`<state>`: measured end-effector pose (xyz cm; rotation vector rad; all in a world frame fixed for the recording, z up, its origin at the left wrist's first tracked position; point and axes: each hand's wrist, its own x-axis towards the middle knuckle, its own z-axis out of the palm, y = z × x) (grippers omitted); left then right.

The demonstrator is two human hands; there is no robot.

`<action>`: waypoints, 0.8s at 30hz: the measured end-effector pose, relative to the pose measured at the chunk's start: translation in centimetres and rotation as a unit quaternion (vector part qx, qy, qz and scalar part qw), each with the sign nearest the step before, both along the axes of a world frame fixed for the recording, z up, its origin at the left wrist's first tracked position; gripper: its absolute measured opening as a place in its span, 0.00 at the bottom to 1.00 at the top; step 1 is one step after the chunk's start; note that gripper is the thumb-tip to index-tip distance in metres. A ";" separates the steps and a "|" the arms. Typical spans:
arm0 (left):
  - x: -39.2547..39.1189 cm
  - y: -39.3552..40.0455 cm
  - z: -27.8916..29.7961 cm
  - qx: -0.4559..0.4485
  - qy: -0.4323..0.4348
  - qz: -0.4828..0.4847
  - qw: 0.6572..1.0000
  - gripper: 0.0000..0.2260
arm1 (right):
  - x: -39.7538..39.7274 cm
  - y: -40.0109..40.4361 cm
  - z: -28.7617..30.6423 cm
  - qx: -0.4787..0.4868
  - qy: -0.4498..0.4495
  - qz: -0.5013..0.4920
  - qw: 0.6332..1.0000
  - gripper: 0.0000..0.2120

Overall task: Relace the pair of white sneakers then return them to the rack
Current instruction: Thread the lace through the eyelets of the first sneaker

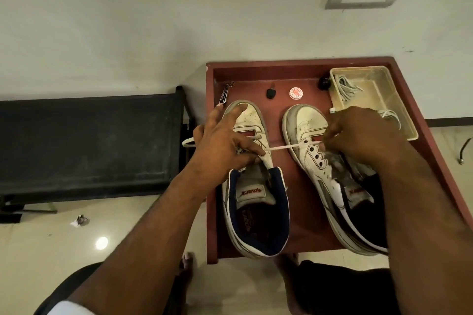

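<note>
Feet: bare feet [186, 267] stand on the pale floor [122, 227] just below the near edge of the tray.
Tray near edge: the heels of both sneakers overhang the near rim of the red-brown tray [211, 212]; a strip of bare tray runs between the two shoes.
Left sneaker [256, 207]: sits toe-away on the tray's left half, close to the left wall, tongue label showing.
Right sneaker [330, 176]: beside it, angled slightly, its heel partly hidden under the right forearm.
Left hand [222, 143]: over the left sneaker's eyelets, thumb and fingers pinching the white lace [281, 147]; index finger stretched toward the toe; a loop of lace sticks out past the tray's left edge.
Right hand [358, 133]: fingers curled, pinching the same lace at the right sneaker's upper eyelets; the lace runs taut across the gap between the shoes.
Beyond the toes: a black key fob [270, 93], a round red-and-white tin [296, 92] and a black knob [325, 82] lie apart on bare tray floor; a metal clip [225, 94] lies by the left wall.
Far right corner: a clear plastic box [399, 110] holds another coiled lace [345, 88].
Left of tray: a black bench [84, 143] abuts the wall [153, 20].
</note>
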<state>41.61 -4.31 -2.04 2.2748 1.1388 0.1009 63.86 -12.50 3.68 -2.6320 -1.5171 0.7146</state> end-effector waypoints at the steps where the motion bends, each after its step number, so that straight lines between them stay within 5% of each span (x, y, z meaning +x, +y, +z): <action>1: 0.0 0.0 0.0 -0.001 -0.002 0.001 1.000 0.15 | -0.9 0.4 -0.1 -0.005 -0.021 0.031 0.999 0.07; 3: 0.0 -0.1 -0.1 0.000 -0.013 0.003 1.000 0.17 | -3.3 1.3 -1.2 -0.017 -0.024 0.124 0.992 0.16; 5: -0.1 -0.1 -0.1 0.006 -0.017 0.007 1.000 0.21 | -5.5 2.1 -2.5 -0.003 0.021 0.158 0.987 0.12; 8: -0.2 0.0 -0.2 0.004 -0.018 0.005 1.000 0.21 | -5.0 2.1 -3.2 0.022 0.010 0.137 0.990 0.04; 14: -0.3 0.0 -0.1 -0.005 -0.018 0.010 1.000 0.21 | 2.4 -0.3 -0.3 -0.013 0.020 0.029 0.999 0.05; 18: -0.1 0.0 -0.3 -0.009 -0.023 0.014 1.000 0.22 | -1.5 1.0 -0.9 -0.027 -0.050 0.118 0.991 0.15; 24: -0.4 -0.1 -0.3 0.008 -0.026 0.012 1.000 0.19 | -5.0 2.2 -3.8 0.023 0.021 0.166 0.986 0.03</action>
